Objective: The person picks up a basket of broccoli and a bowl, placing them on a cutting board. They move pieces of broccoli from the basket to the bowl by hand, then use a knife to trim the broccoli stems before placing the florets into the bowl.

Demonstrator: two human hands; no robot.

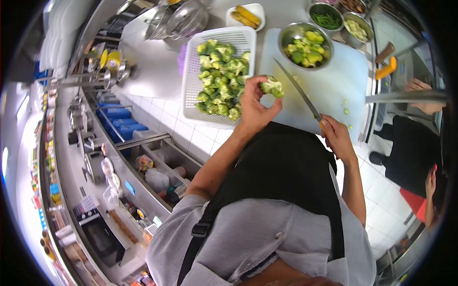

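Note:
My left hand (259, 103) pinches a broccoli floret (273, 87) between thumb and fingers, above the near left part of the pale cutting board (350, 78). In my right hand (336, 135) is the handle of a long knife (300, 90), its blade slanting up and left over the board, apart from the floret. A white perforated basket (189, 62) full of broccoli florets (219, 78) stands left of the board. On the board's far side sits a steel bowl (329, 44) holding cut broccoli pieces (307, 50). Small green bits (346, 110) lie at the board's right.
Behind the basket are a white dish (261, 10) with yellow pieces and steel colanders (187, 19). Several small bowls of vegetables (327, 18) stand at the far right. Another person (415, 152) in dark clothing is at the right. Open drawers (162, 162) lie at my left.

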